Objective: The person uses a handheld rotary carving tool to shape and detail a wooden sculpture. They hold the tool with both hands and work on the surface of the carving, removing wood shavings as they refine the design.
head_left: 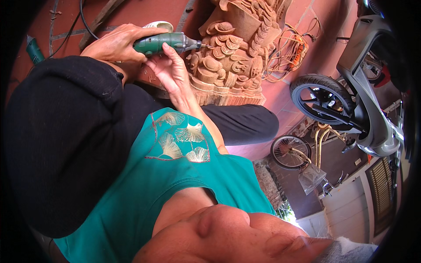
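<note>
Tool: one green handheld rotary tool point(164, 42), held between both hands at the top of the view.
Tool axis: long axis runs roughly level across the picture; the metal nose and bit point toward the picture's right, away from the fingers and at the carving.
Tool tip: the bit meets, or sits just at, the carved surface; actual contact too small to tell.
Left hand point(116, 44): wrapped over the rear of the tool body, fingers curled close together around it, knuckles up.
Right hand point(172, 70): under the front of the tool, palm up; one finger rises over the barrel just behind the nose, the others are bent beneath it. Pressed on the body, not spread.
Workpiece: one reddish-brown wood carving point(232, 52), stacked rounded and coin-like shapes, just beyond the fingertips on the bit side.
Cable: one dark cord point(85, 22) runs off past the left hand, toward the top edge.
Near left hand: one pale rounded object point(160, 25) just behind the knuckles, mostly hidden.
Beyond carving: one tangle of orange cable point(287, 52) on the red tiled floor point(307, 17).
Farther out: one grey scooter point(372, 109); one bicycle point(291, 151) beside it, well apart from the hands.
Clothing: teal shirt point(175, 184), black trousers point(66, 131).
</note>
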`<move>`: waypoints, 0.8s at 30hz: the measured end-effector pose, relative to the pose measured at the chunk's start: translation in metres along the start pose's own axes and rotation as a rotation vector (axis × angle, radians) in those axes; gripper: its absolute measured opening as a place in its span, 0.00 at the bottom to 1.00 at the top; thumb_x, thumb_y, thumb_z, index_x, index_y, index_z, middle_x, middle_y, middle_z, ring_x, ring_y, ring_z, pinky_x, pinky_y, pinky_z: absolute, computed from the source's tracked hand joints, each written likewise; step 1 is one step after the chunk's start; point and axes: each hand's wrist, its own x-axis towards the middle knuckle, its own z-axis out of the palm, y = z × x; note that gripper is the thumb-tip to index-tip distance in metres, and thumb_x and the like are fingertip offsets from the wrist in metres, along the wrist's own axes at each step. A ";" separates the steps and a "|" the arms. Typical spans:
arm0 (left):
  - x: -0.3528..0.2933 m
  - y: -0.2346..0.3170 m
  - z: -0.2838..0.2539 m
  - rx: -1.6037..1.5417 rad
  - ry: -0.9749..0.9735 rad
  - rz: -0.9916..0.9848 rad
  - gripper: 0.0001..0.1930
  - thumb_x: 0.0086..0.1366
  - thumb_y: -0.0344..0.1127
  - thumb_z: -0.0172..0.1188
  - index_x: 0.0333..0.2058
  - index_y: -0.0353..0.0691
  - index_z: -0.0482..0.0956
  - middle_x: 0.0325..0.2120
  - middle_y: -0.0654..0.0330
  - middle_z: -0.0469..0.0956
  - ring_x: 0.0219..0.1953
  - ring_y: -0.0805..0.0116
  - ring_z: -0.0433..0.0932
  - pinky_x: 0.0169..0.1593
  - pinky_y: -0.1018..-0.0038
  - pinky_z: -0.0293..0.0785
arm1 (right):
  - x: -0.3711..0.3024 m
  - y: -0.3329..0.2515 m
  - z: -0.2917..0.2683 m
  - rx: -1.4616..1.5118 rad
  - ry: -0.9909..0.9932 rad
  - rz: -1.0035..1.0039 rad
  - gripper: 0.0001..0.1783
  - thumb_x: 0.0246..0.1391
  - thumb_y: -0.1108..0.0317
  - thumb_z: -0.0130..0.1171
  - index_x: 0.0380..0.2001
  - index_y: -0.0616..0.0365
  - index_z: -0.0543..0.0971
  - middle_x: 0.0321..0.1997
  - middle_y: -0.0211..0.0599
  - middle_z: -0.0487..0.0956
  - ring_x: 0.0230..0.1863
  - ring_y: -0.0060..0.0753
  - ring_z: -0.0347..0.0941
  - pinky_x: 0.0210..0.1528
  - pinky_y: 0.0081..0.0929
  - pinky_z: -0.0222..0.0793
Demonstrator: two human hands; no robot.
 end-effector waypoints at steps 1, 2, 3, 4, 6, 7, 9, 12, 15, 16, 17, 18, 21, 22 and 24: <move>-0.001 -0.006 0.002 -0.009 0.008 0.021 0.42 0.42 0.31 0.71 0.62 0.49 0.75 0.37 0.40 0.83 0.40 0.37 0.82 0.46 0.52 0.77 | 0.000 -0.001 0.004 -0.008 0.000 -0.003 0.24 0.60 0.69 0.69 0.58 0.54 0.75 0.56 0.39 0.80 0.60 0.40 0.76 0.65 0.52 0.73; -0.001 -0.010 0.003 -0.017 0.015 0.041 0.42 0.42 0.31 0.71 0.63 0.49 0.75 0.37 0.40 0.83 0.40 0.37 0.82 0.45 0.52 0.77 | -0.001 -0.002 0.006 -0.017 0.000 -0.005 0.24 0.60 0.69 0.69 0.58 0.54 0.75 0.56 0.39 0.80 0.60 0.40 0.76 0.65 0.52 0.73; 0.002 -0.010 0.002 -0.027 0.015 0.059 0.43 0.42 0.31 0.71 0.63 0.48 0.75 0.37 0.40 0.83 0.40 0.37 0.82 0.45 0.52 0.77 | 0.000 -0.004 0.006 -0.017 -0.008 -0.010 0.24 0.60 0.69 0.69 0.58 0.53 0.75 0.56 0.39 0.80 0.61 0.40 0.76 0.65 0.52 0.73; 0.004 -0.009 0.001 -0.038 0.016 0.077 0.43 0.41 0.31 0.71 0.63 0.47 0.74 0.37 0.40 0.83 0.40 0.37 0.82 0.45 0.52 0.77 | 0.001 -0.006 0.005 -0.017 -0.015 -0.015 0.24 0.60 0.69 0.69 0.58 0.53 0.75 0.56 0.38 0.80 0.61 0.39 0.76 0.65 0.52 0.73; 0.006 -0.002 -0.003 -0.008 0.008 0.064 0.43 0.41 0.31 0.71 0.63 0.46 0.74 0.38 0.39 0.82 0.40 0.37 0.82 0.45 0.52 0.76 | 0.002 -0.008 0.005 -0.020 -0.022 -0.020 0.24 0.60 0.69 0.69 0.58 0.53 0.75 0.57 0.38 0.80 0.61 0.39 0.76 0.65 0.52 0.73; 0.006 0.000 -0.004 0.006 0.004 0.056 0.43 0.41 0.31 0.71 0.63 0.46 0.74 0.38 0.39 0.82 0.40 0.37 0.81 0.45 0.52 0.76 | 0.002 -0.009 0.006 -0.021 -0.023 -0.021 0.24 0.60 0.69 0.69 0.58 0.53 0.75 0.57 0.38 0.80 0.61 0.39 0.76 0.65 0.51 0.73; 0.007 -0.002 -0.003 -0.011 0.003 0.054 0.43 0.41 0.31 0.71 0.63 0.46 0.74 0.38 0.38 0.82 0.40 0.36 0.81 0.45 0.52 0.76 | 0.002 -0.009 0.006 -0.024 -0.021 -0.018 0.24 0.60 0.69 0.69 0.58 0.53 0.75 0.57 0.38 0.80 0.61 0.39 0.76 0.65 0.51 0.73; 0.004 -0.001 -0.004 -0.004 0.010 0.044 0.43 0.41 0.31 0.71 0.63 0.47 0.74 0.37 0.38 0.82 0.40 0.36 0.81 0.44 0.52 0.75 | 0.003 -0.008 0.004 -0.022 -0.017 -0.008 0.24 0.60 0.69 0.69 0.58 0.54 0.75 0.57 0.38 0.80 0.60 0.39 0.76 0.65 0.51 0.73; 0.001 0.002 -0.006 0.004 -0.001 0.020 0.43 0.40 0.30 0.71 0.63 0.49 0.75 0.36 0.38 0.82 0.39 0.35 0.81 0.43 0.52 0.75 | 0.005 -0.003 0.000 -0.005 -0.009 0.005 0.23 0.60 0.69 0.69 0.58 0.54 0.75 0.56 0.39 0.80 0.60 0.40 0.76 0.65 0.51 0.73; 0.000 0.003 -0.007 0.001 -0.007 0.009 0.43 0.40 0.30 0.71 0.63 0.50 0.75 0.35 0.39 0.82 0.38 0.35 0.81 0.43 0.52 0.75 | 0.006 -0.001 -0.001 0.001 -0.003 0.012 0.23 0.60 0.69 0.68 0.57 0.55 0.75 0.56 0.39 0.80 0.60 0.40 0.76 0.65 0.51 0.73; 0.000 0.008 -0.011 0.002 -0.061 -0.072 0.43 0.41 0.31 0.70 0.63 0.47 0.75 0.39 0.39 0.82 0.43 0.37 0.81 0.47 0.54 0.75 | 0.006 0.000 -0.002 0.007 0.003 0.019 0.23 0.61 0.69 0.68 0.57 0.55 0.75 0.56 0.39 0.80 0.60 0.41 0.76 0.65 0.52 0.73; 0.001 0.015 -0.017 0.005 -0.117 -0.153 0.43 0.41 0.32 0.70 0.62 0.43 0.75 0.43 0.39 0.82 0.47 0.38 0.81 0.51 0.55 0.75 | 0.007 0.001 -0.003 0.015 0.001 0.026 0.23 0.60 0.69 0.68 0.57 0.55 0.75 0.56 0.39 0.80 0.60 0.41 0.76 0.65 0.52 0.73; -0.001 0.022 -0.017 0.016 -0.146 -0.259 0.43 0.41 0.34 0.69 0.62 0.40 0.75 0.48 0.40 0.83 0.52 0.39 0.81 0.55 0.57 0.76 | 0.007 0.002 -0.003 0.029 0.000 0.044 0.23 0.60 0.70 0.69 0.57 0.56 0.75 0.55 0.40 0.80 0.60 0.41 0.76 0.65 0.51 0.73; -0.003 0.022 -0.017 0.018 -0.129 -0.273 0.43 0.40 0.34 0.69 0.62 0.40 0.75 0.48 0.40 0.83 0.52 0.39 0.81 0.56 0.57 0.76 | 0.006 0.003 -0.001 0.027 0.003 0.051 0.23 0.60 0.70 0.69 0.57 0.56 0.75 0.55 0.40 0.80 0.60 0.41 0.76 0.65 0.51 0.73; -0.005 0.020 -0.016 0.011 -0.116 -0.254 0.43 0.40 0.34 0.69 0.62 0.40 0.75 0.48 0.40 0.83 0.53 0.39 0.81 0.56 0.57 0.75 | 0.006 0.003 -0.001 0.026 0.007 0.055 0.23 0.60 0.70 0.69 0.57 0.56 0.75 0.55 0.40 0.80 0.60 0.41 0.76 0.65 0.51 0.73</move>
